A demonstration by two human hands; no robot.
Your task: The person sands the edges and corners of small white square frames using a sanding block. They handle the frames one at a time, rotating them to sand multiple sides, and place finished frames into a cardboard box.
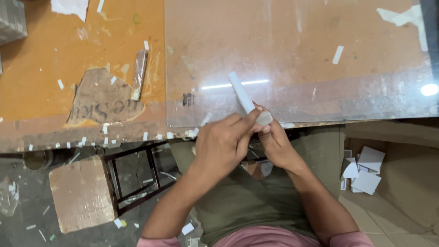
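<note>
Paper-littered orange table [45,68], perhaps glass-topped [297,55]

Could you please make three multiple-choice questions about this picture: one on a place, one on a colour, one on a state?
1. Where do the white paper pieces lie in a heap?
A. in the cardboard box at the person's right
B. on the glass sheet
C. on the wooden stool

2. What colour is the strip held in the hands?
A. red
B. white
C. black

3. How is the strip held?
A. it lies loose on the table
B. only the left hand touches it
C. the left hand and the right hand meet at its near end

Answers: 1 A, the heap sits inside the cardboard box. 2 B, the strip shows white over the glass sheet. 3 C, fingers of both hands close around its lower end, and the far end points away over the glass.
</note>
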